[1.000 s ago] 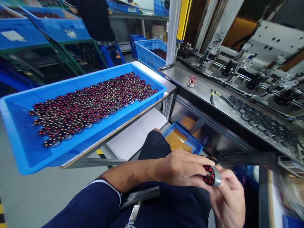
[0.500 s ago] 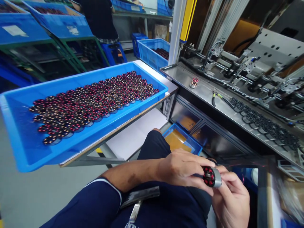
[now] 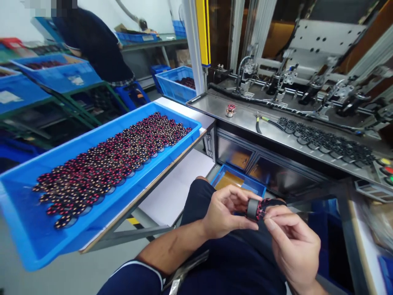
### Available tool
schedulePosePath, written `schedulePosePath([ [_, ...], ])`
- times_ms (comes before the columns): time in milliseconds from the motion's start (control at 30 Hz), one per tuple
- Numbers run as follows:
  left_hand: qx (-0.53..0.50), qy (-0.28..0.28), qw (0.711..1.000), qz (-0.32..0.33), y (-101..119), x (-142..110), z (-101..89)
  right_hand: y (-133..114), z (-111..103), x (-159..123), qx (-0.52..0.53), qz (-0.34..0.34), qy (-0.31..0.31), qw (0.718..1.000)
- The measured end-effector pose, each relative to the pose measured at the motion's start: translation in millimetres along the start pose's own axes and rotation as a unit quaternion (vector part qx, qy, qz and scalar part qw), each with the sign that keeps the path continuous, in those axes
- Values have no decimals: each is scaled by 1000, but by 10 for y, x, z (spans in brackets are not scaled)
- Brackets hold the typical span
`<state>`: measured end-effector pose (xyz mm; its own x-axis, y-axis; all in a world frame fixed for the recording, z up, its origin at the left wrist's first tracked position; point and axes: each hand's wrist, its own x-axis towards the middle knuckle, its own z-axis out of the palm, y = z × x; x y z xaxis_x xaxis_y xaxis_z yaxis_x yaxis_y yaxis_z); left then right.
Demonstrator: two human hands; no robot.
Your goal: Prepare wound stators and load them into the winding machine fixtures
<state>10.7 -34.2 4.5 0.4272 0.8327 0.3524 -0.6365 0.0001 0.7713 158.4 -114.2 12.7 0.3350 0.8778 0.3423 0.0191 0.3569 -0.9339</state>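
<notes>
Above my lap, my left hand [image 3: 225,211] grips a motor stator [image 3: 253,209] between thumb and fingers. Its grey ring faces left, and dark red windings show on the side toward my right hand. With thumb and forefinger pinched together, my right hand [image 3: 293,241] is at the wound side, on thin wire ends that stick out there. How many wires are in the pinch is too small to tell. To my left, a blue tray [image 3: 123,191] carries many similar stators [image 3: 113,153] with red and copper windings, laid in rows.
On the metal machine ledge [image 3: 211,102] stand a small stack of stators [image 3: 230,110], pliers [image 3: 264,120] and rows of black parts [image 3: 325,139]. Machine fixtures [image 3: 285,78] rise behind. A blue bin [image 3: 221,174] sits low ahead. A co-worker [image 3: 89,45] is at the far left.
The stator has turned over so its windings now face right, and it has shifted slightly left and up. My right fingers have moved from its ring to the wire ends. The view has shifted.
</notes>
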Motion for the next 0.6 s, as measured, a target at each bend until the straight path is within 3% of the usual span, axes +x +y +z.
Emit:
schedulePosePath([
  [100,-29,-40,998,-43,-8,11,-13,-22,6,8,-12,-19,6,1000],
  [300,52,-73,996,-12,-41,61,-17,-95,-63,17,-47,-73,0,996],
  [600,60,-54,994,-68,-72,45,58,-2,-161,-11,33,21,30,999],
])
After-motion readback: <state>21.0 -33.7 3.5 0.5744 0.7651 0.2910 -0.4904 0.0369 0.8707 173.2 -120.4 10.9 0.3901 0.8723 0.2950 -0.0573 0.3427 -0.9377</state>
